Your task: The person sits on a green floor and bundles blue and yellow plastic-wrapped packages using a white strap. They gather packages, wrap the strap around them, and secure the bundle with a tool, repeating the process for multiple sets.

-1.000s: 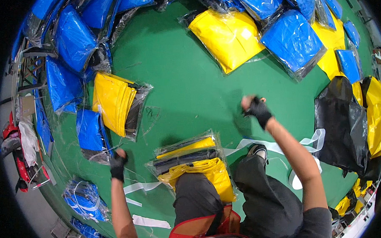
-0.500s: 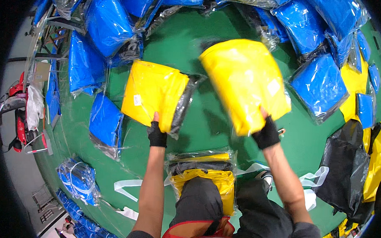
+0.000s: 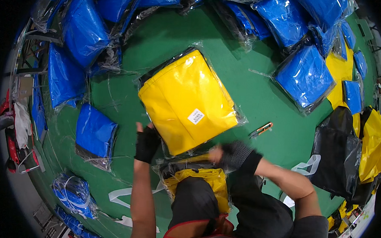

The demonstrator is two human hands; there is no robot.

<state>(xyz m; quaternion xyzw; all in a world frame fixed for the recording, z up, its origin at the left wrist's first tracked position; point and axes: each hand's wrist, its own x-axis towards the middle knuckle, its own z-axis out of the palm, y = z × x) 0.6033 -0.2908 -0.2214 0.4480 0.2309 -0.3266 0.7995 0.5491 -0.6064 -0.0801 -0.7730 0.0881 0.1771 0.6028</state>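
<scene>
Well inside the left edge of the green floor [image 3: 268, 92], the left hand [image 3: 147, 144], grip apart, nears a yellow package [image 3: 187, 102]; the blurred right hand's [image 3: 237, 156] grip I cannot tell.

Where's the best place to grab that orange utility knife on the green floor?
I'd take the utility knife by its orange handle, coming from the picture's right: it lies slantwise, handle toward the upper right, while the thin grey end, probably the blade, points lower left, so that approach should avoid it.
</scene>
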